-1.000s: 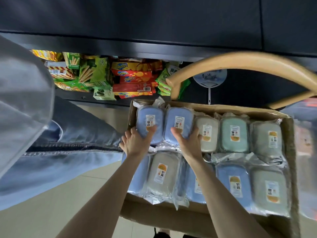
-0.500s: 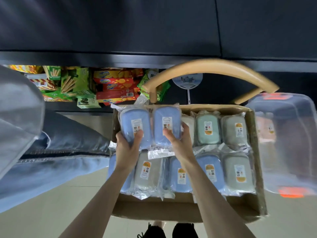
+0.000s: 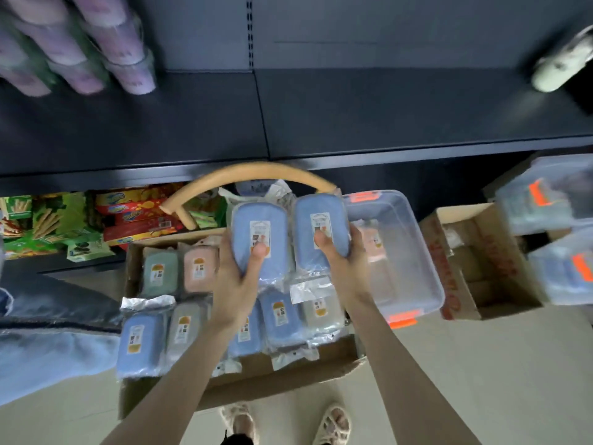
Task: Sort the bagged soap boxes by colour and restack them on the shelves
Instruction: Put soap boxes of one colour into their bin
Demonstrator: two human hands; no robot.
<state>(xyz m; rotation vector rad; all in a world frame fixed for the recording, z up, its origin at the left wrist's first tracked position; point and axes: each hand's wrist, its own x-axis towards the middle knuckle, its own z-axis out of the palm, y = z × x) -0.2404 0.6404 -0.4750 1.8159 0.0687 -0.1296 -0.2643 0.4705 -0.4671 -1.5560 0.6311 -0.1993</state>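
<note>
Grips a blue bagged soap box (image 3: 260, 232) in the left hand (image 3: 236, 277), fingers clamped round it and mostly hidden behind, thumb on the label. Grips a second blue box (image 3: 321, 226) likewise in the right hand (image 3: 340, 261). Holds both side by side above the far edge of the cardboard carton (image 3: 288, 377), hiding bagged boxes beneath. Beyond, on the dark shelf (image 3: 353, 117), only blurred purple shapes (image 3: 96, 43).

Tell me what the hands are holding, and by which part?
The left hand grips the left blue soap box, the right hand the right blue soap box, each by its near end with the thumb on top.
</note>
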